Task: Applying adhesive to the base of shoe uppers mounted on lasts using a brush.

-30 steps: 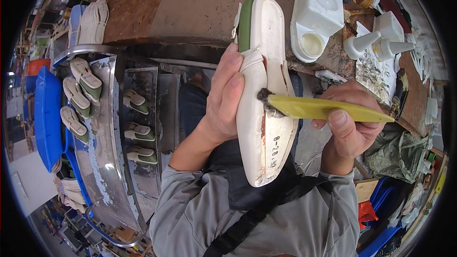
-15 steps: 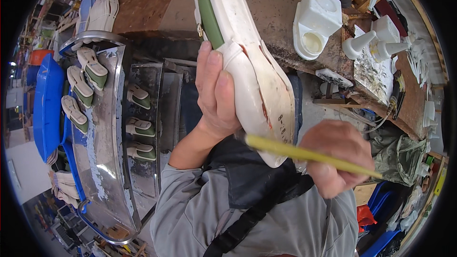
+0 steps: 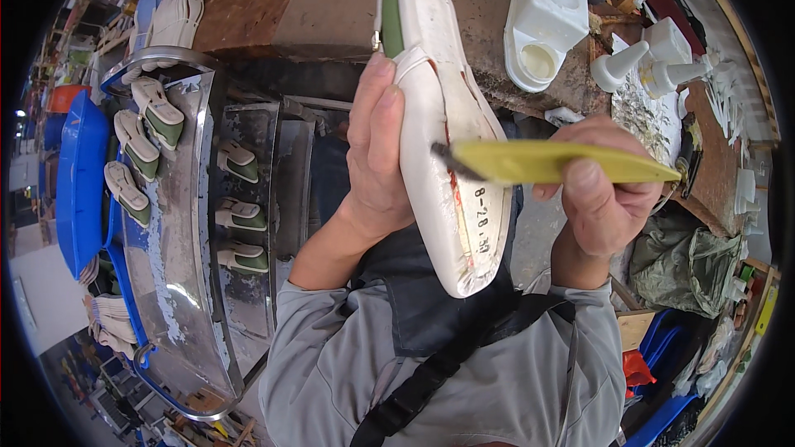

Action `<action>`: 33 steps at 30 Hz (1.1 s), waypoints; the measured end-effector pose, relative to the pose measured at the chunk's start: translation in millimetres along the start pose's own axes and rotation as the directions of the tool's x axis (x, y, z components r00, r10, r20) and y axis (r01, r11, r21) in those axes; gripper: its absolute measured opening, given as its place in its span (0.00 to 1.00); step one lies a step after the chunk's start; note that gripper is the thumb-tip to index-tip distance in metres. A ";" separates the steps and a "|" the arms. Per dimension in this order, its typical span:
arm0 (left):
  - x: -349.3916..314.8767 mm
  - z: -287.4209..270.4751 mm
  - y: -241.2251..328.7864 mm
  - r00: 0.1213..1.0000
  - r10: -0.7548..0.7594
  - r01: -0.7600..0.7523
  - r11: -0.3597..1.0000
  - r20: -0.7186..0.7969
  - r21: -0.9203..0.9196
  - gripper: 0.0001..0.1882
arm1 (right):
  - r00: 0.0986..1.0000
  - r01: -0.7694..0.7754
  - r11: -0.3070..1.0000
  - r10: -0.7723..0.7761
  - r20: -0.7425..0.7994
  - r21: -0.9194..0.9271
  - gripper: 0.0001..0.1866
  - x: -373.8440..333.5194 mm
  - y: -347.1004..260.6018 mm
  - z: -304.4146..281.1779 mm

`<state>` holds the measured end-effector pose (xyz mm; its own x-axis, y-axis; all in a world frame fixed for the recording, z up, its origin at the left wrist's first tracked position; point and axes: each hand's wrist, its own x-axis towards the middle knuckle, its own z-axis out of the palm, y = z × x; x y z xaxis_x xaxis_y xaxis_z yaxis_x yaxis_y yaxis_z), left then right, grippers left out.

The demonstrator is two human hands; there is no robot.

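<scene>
A white and green shoe upper (image 3: 424, 116), stretched over a last, is held bottom up above my lap. My left hand (image 3: 374, 153) wraps its left side, around the middle. Numbers are marked on the pale underside, and a split-like gap runs lengthwise with reddish edges. My right hand (image 3: 609, 199) is closed on a brush with a flat yellow handle (image 3: 538, 162). Its dark bristles rest against or just over the gap near the middle of the underside; contact is hard to tell. Some of the brush is smeared by motion.
A white plastic glue pot (image 3: 530, 66) with an open cup stands on the brown workbench (image 3: 331, 8). White nozzle bottles (image 3: 621, 64) are to its right. At left, a metal rack (image 3: 178, 257) carries several green and white shoes (image 3: 137, 145), beside a blue bin (image 3: 80, 186).
My right hand has moved up and turned, bringing the bristles onto the middle of the underside. The shoe has shifted slightly right and stands more upright in my left hand.
</scene>
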<state>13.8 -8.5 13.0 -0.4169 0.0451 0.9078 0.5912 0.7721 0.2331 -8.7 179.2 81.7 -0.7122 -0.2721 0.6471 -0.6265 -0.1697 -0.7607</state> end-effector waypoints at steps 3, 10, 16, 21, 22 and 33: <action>-1.9 1.3 2.2 0.999 -0.025 0.026 0.997 0.020 -0.075 0.42 | 0.997 -0.059 0.997 0.056 0.056 0.056 0.10 -7.1 -6.0 -3.3; -1.9 -0.3 5.8 0.994 -0.085 0.094 0.987 0.074 -0.129 0.43 | 0.978 -0.209 0.972 0.209 0.018 0.106 0.11 -19.4 -15.9 -7.4; -1.1 -0.6 9.1 0.983 -0.117 0.140 0.977 0.141 -0.161 0.43 | 0.985 -0.173 0.973 0.167 0.050 0.156 0.09 -25.5 -18.9 -11.7; -4.4 0.3 7.3 0.968 -0.144 0.177 0.973 0.205 -0.150 0.44 | 0.994 -0.055 0.981 0.037 0.101 0.184 0.09 -28.7 -13.7 -15.6; -3.6 0.0 8.0 0.961 -0.157 0.196 0.968 0.229 -0.160 0.44 | 0.994 -0.017 0.981 -0.003 0.106 0.195 0.10 -29.0 -13.3 -15.9; 3.0 -8.3 17.3 0.907 -0.219 0.316 0.919 0.360 -0.237 0.44 | 0.963 0.149 0.961 -0.195 0.185 0.234 0.10 -30.8 -11.8 -18.9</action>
<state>28.5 -0.3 22.7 -0.7561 0.0997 0.6468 0.5749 0.5733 0.5837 14.6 207.5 71.7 -0.5053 -0.4040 0.7625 -0.6339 -0.4257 -0.6457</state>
